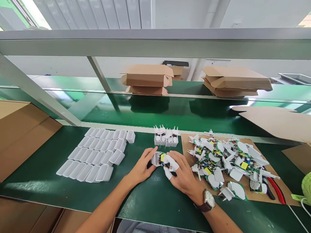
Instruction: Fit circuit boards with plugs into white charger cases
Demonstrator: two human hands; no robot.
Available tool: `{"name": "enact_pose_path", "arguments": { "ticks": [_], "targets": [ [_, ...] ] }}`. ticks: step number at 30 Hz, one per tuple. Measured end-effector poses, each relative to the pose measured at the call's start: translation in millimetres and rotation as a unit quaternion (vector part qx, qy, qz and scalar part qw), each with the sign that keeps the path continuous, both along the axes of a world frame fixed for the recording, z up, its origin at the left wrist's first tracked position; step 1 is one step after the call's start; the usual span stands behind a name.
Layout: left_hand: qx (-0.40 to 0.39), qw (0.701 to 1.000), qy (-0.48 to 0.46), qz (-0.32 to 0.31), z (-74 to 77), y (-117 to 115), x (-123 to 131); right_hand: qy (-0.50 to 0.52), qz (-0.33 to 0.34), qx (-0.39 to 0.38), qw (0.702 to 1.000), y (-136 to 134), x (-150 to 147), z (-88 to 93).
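Observation:
My left hand (145, 163) pinches a white plastic housing (155, 159) at its side, just above the green bench. Pressed against the housing's open end is a circuit board (162, 157) with a yellow part on it. My right hand (181, 171) grips that board, with white finger covers on some fingertips. Just beyond my hands stands a short row of white housings fitted with boards and plug pins (166, 137). To the left lie rows of white housings (93, 153). A heap of circuit boards with white plug pieces (225, 158) covers a cardboard sheet (257, 201) at right.
Red-handled pliers (277, 190) lie at the sheet's right edge, beside a light green round object (306, 187). A cardboard box (24, 136) stands at far left. Flattened boxes (148, 77) rest beyond the bench on a green belt (145, 111), under a metal crossbar (155, 43).

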State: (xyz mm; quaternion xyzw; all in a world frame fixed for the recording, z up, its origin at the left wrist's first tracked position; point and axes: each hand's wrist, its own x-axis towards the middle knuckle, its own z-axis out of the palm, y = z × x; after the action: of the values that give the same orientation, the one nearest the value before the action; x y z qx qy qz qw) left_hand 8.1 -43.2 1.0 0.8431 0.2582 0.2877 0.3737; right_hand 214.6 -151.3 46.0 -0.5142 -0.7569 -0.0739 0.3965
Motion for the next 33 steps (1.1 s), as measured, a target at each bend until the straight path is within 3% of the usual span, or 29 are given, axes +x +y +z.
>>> {"name": "enact_pose_path", "arguments": {
  "ticks": [6,17,33],
  "targets": [
    [0.02,1.0,-0.013,0.009,-0.6,-1.6,4.7,-0.005,0.0,0.003,1.0,1.0,1.3,-8.5],
    [0.067,0.998,-0.005,0.006,1.1,-1.9,4.3,-0.041,-0.017,-0.01,0.999,1.0,-0.4,-5.3],
    [0.067,0.998,0.015,0.014,3.9,-1.1,5.5,-0.052,-0.021,-0.041,0.998,0.7,1.7,-13.0]
  ]
}}
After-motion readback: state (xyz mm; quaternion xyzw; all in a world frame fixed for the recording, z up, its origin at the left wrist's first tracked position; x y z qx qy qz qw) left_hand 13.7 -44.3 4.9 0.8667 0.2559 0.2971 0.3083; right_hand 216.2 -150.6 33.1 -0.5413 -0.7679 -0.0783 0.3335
